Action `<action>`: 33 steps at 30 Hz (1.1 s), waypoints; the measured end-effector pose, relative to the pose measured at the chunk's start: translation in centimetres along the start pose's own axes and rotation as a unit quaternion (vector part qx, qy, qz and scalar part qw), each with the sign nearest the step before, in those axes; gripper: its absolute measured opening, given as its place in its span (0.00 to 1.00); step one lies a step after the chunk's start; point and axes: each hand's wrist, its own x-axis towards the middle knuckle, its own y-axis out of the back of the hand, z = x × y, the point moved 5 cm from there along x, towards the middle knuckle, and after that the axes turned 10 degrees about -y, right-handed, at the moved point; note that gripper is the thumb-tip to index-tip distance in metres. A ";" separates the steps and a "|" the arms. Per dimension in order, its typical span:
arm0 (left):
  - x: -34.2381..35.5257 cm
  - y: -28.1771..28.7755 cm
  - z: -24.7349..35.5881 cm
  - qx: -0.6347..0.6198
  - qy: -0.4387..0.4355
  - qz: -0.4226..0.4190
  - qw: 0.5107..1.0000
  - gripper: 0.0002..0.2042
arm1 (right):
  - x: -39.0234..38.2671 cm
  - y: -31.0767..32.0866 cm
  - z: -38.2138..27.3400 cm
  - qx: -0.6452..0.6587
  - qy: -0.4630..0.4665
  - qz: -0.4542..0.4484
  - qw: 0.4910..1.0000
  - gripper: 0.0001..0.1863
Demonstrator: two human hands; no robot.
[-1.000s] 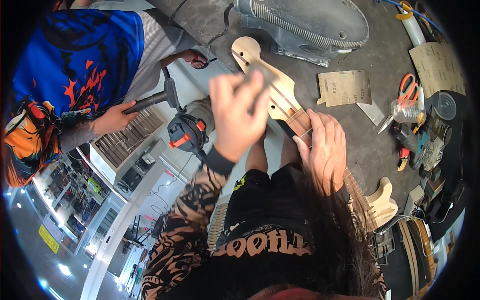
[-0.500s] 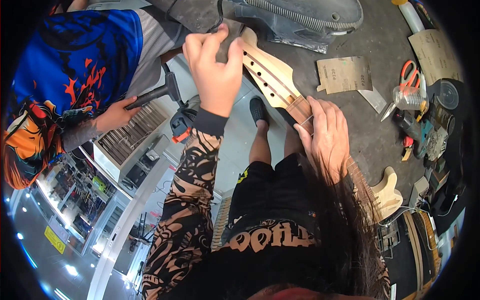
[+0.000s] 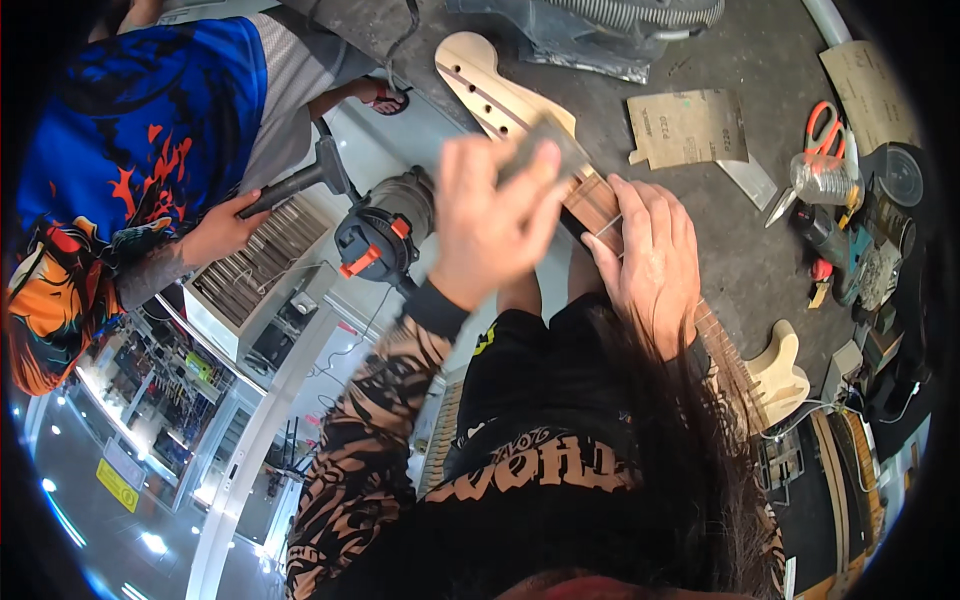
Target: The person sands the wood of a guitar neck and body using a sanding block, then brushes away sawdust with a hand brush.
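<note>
left hand (image 3: 497, 215), blurred, grips a grey block (image 3: 571, 152) over the guitar headstock (image 3: 466, 55); right hand (image 3: 655, 260), half-curled, clasps the fretboard (image 3: 592, 203) at the bench (image 3: 600, 100) edge. peg holes (image 3: 473, 87) in, headstock apparently unfinished.

The left hand (image 3: 495, 215) has brought the grey block (image 3: 571, 150) along the headstock (image 3: 515, 105), nearer the fretboard (image 3: 592, 203).

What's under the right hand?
Brown fretboard: it shows beside the thumb and fingertips of the right hand, and again beyond the wrist. The stretch beneath the palm and fingers is covered, so its surface can't be seen.
</note>
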 end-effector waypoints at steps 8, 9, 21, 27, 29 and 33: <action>0.7 -0.3 0.6 -0.006 -0.001 -0.011 1.000 0.17 | -0.3 0.0 0.2 0.003 0.003 0.000 1.000 0.44; 1.1 0.8 -2.1 0.044 -0.001 -0.002 0.999 0.18 | -0.2 0.1 0.0 -0.001 0.006 0.005 1.000 0.44; 1.4 0.6 -1.0 0.034 0.041 0.013 0.998 0.19 | 0.5 -0.1 -0.1 0.012 0.013 0.003 1.000 0.44; -0.5 0.5 1.1 0.020 -0.007 -0.057 0.998 0.20 | 0.1 -0.1 0.0 0.014 0.005 0.001 1.000 0.44; 0.0 0.1 0.8 0.028 0.011 -0.038 0.999 0.20 | 0.1 -0.2 0.0 0.023 0.004 -0.001 1.000 0.44; -0.6 -0.6 1.3 0.009 0.012 -0.021 1.000 0.20 | 0.2 0.1 0.1 0.020 0.007 0.000 1.000 0.45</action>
